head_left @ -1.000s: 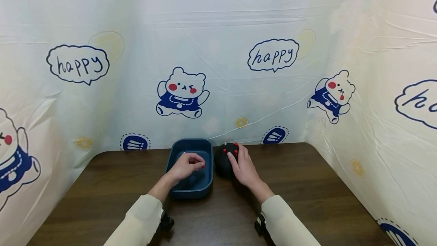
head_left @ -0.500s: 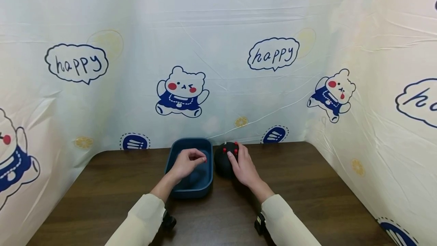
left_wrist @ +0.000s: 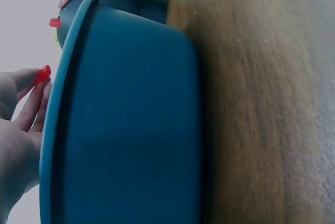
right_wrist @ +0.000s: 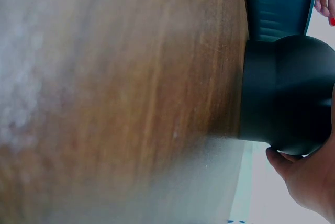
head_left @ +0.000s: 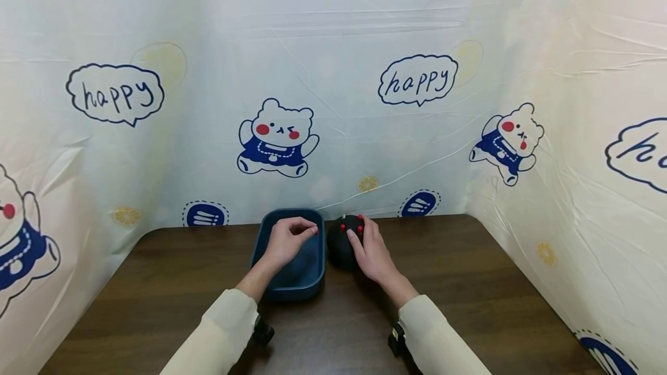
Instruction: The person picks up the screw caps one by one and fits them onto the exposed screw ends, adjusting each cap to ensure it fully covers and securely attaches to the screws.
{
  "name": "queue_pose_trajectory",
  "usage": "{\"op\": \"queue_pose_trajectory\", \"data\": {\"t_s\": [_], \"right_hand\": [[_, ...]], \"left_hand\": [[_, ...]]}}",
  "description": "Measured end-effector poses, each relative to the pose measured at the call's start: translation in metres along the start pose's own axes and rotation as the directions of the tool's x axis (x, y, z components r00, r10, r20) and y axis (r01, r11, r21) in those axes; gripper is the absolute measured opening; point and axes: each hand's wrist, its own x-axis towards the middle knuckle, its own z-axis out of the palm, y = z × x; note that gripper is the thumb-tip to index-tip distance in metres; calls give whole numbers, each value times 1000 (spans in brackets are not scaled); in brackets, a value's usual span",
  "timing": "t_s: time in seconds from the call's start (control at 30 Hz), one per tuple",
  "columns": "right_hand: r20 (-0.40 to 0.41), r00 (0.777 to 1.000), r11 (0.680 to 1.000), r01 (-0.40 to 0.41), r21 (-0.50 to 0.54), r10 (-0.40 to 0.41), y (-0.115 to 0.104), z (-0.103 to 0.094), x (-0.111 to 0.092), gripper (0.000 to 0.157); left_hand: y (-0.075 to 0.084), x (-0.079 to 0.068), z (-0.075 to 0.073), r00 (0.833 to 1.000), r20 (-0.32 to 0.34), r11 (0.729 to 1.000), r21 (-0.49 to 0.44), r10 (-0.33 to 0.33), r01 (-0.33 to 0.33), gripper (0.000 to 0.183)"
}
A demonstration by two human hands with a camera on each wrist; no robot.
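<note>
Thumb and fingertips of my left hand point(head_left: 284, 243) pinch a small red peg point(left_wrist: 44, 73), held above the rim of a dark blue bin point(left_wrist: 125, 119). To the bin's right stands a black rounded object point(head_left: 340, 252) with a wider bulging top and a narrower base, as the right wrist view shows. Several red pegs point(head_left: 360, 229) stick out of its top. My right hand point(head_left: 374, 256) grips this object from its right side, fingers curled over the far side and thumb on top. The bin's floor is partly hidden behind my left hand.
Everything stands on a brown wooden table point(head_left: 438, 282), near its back edge. Behind and beside it hangs a pale printed curtain point(head_left: 344, 143). A black wrist camera point(head_left: 263, 331) sits at the left cuff, another wrist camera point(head_left: 397, 340) at the right.
My left hand has risen from over the bin's middle and shifted slightly right and away, toward the black object, with the red peg pinched throughout. The right hand has stayed put.
</note>
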Motion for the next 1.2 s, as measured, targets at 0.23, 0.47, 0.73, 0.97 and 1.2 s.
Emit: {"op": "queue_pose_trajectory", "data": {"t_s": [0.23,0.47,0.73,0.97,1.2], "right_hand": [[2,1000,1000,-9,7,9,-2,-1,-2,68],[-2,1000,1000,0,9,0,-2,-2,-1,69],[16,1000,1000,-6,13,6,-3,-3,0,70],[8,1000,1000,2,11,-2,-3,-3,0,69],[7,1000,1000,-4,10,4,-4,-3,0,69]], "left_hand": [[7,5,3,998,-60,1000,-16,22,-23,17],[13,9,7,994,-104,999,-9,42,-43,11],[16,13,11,991,-115,998,3,64,-64,9],[20,18,15,990,-126,998,-8,65,-67,10],[24,22,20,985,-159,998,-15,60,-63,11]]}}
